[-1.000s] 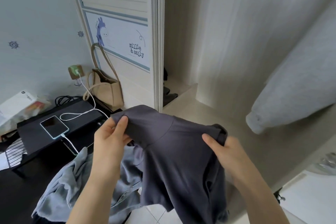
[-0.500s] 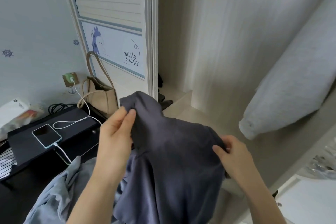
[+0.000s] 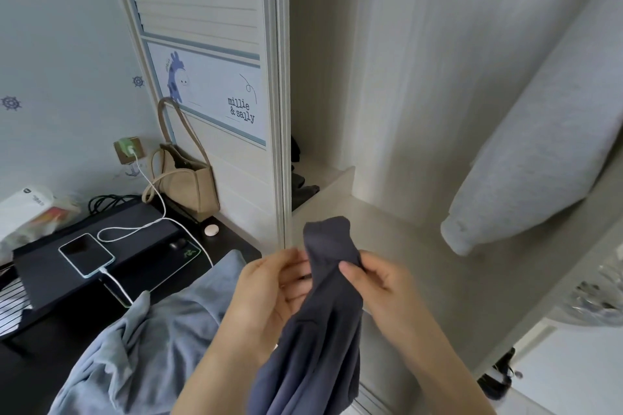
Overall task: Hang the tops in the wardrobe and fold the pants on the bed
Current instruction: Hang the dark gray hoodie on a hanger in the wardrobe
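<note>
Up close, both hands meet on a dark grey top (image 3: 323,330) held before the open wardrobe (image 3: 387,111). Left hand (image 3: 269,293) has its fingers curled behind the cloth near the top's upper end, gripping it, while the right hand (image 3: 381,283) pinches the same bunched part from the other side, thumb laid on the fabric. A short end of the top sticks up above the two hands; the rest hangs down between the forearms. Inside the wardrobe, a light grey garment (image 3: 526,158) hangs at the right, its cuff well apart from the hands. Another pale grey garment (image 3: 141,354) lies draped below the left forearm. On the dark bench (image 3: 40,340) to the left lies a phone (image 3: 86,254) with a white cable (image 3: 151,205) plugged in, and a beige bag (image 3: 188,185) stands against the wardrobe door.
</note>
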Demonstrator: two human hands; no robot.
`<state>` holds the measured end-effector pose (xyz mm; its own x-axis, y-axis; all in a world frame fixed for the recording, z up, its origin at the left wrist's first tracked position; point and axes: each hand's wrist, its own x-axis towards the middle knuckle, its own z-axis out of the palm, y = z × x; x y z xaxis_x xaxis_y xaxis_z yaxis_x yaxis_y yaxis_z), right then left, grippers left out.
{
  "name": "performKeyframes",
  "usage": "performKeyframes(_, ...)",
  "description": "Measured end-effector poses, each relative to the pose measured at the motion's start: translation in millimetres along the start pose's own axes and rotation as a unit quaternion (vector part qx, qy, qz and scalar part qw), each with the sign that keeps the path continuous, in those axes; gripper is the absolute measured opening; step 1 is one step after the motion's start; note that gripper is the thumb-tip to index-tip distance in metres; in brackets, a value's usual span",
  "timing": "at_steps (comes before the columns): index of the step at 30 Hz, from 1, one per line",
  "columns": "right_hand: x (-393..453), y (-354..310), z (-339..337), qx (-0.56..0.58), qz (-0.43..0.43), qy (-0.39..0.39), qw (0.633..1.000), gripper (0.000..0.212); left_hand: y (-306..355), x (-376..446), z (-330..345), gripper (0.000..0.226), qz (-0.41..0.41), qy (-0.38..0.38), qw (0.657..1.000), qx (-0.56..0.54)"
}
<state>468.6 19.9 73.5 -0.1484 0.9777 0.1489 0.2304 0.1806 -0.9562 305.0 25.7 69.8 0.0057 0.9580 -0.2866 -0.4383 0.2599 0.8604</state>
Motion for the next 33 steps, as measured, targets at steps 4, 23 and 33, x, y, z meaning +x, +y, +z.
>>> performKeyframes(4, -1.4, 5.5, 1.2, 0.095, 0.02, 0.017, 0.995, 0.015, -13.4, 8.4, -7.1, 0.026, -0.05, 0.072, 0.991, 0.1)
performKeyframes(23, -1.9, 19.3, -16.5, 0.142, 0.176, 0.074, 0.971, 0.033, 1.4, 0.1, 10.4, 0.02, 0.165, 0.137, 0.974, 0.071)
performKeyframes(33, -2.2, 33.5, -6.4, -0.373, 0.095, 0.095, 0.918, 0.005, -2.1, -11.7, 33.8, 0.022, 0.313, 0.089, 0.929, 0.177)
